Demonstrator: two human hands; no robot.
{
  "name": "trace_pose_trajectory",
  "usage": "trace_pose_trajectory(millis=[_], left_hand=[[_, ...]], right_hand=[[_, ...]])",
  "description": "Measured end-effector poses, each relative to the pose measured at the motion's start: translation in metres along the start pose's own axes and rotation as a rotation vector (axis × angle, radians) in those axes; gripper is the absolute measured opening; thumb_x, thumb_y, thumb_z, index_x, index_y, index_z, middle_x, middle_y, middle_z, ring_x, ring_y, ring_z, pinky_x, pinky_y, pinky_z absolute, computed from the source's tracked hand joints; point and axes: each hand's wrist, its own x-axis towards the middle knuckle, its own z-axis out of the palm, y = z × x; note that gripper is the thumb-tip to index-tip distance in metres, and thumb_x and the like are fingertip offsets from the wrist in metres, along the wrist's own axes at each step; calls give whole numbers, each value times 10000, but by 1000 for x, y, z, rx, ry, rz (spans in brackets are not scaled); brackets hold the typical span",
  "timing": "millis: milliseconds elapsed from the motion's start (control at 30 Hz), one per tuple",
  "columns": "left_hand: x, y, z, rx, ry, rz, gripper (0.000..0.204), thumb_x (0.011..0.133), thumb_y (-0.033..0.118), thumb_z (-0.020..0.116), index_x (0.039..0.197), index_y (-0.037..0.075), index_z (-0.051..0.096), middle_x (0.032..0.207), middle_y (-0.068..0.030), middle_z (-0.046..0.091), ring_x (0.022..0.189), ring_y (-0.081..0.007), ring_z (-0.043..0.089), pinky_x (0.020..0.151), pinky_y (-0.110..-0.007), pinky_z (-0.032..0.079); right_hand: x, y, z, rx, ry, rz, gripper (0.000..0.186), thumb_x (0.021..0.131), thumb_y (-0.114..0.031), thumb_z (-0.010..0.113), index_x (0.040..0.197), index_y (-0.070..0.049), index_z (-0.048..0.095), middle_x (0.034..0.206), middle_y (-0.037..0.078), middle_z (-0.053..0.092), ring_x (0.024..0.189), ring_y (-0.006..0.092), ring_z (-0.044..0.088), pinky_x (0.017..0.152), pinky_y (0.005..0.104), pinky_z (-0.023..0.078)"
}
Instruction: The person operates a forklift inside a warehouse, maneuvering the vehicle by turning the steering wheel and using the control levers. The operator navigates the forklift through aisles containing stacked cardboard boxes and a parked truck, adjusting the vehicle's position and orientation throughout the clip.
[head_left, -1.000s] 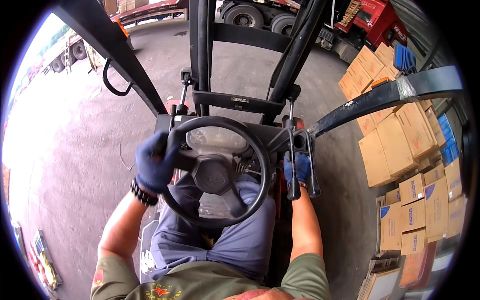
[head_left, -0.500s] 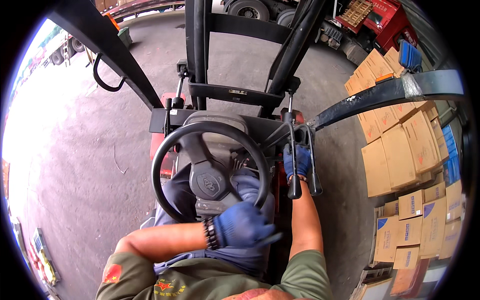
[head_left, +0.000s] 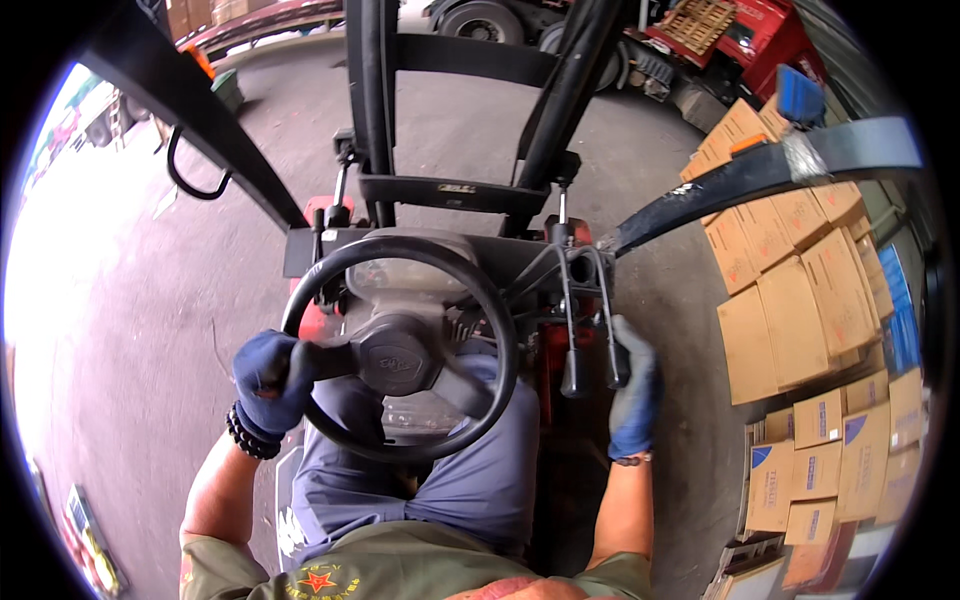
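Observation:
I sit at a forklift's black steering wheel (head_left: 505, 345). At the wheel's left side, my left hand (head_left: 272, 385) in a blue knit glove is closed round the rim. My right hand (head_left: 637, 385), gloved in blue with a greyish palm, is on the outer side of the right control lever (head_left: 605, 320). Its fingers are stretched upward, not wrapped round the lever, and the palm is close against the black knob; whether it touches cannot be told. A second control lever (head_left: 570, 320) stands just left of it, with no hand on it.
The dark mast (head_left: 370, 110) rises ahead, between a left post (head_left: 210, 110) and a curved right post (head_left: 720, 195). Stacked cartons (head_left: 790, 320) line the right side. A red truck (head_left: 755, 40) is parked at far right, near another vehicle's wheel (head_left: 482, 24). Concrete floor (head_left: 150, 300) stretches left.
My left hand has swung from the wheel's lower right to its left rim, and the wheel has turned. My right hand has drawn back from the levers' upper part to the outer lever's right side.

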Motion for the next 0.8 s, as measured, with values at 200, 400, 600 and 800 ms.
trace_pose_trajectory(millis=[200,400,600,800], left_hand=[[65,14,24,-163,52,-150,256,1126,156,702,941,-14,751,773,-18,713,723,-68,621,656,-297,507],[97,41,48,-214,55,-83,230,1116,160,733,963,-7,780,734,-29,707,683,-79,626,634,-298,507],[95,46,41,-154,36,-86,261,1099,194,763,918,6,781,700,-59,688,650,-99,618,625,-319,498],[99,44,46,-175,30,-15,254,1063,191,801,883,15,764,656,-120,649,578,-131,616,567,-334,482]], right_hand=[[47,17,19,-167,163,-195,429,1234,-222,450,1226,75,759,1295,198,792,1231,302,749,1099,442,579],[95,11,26,-193,216,-148,422,1233,-240,490,1202,68,777,1186,183,833,1119,251,788,1029,399,613],[93,8,42,-209,256,-161,428,1231,-240,492,1178,63,789,1172,180,838,1102,253,792,1027,405,614],[93,25,43,-230,279,-164,505,1242,-296,461,1270,92,783,1247,184,831,1127,248,792,1042,382,609]])
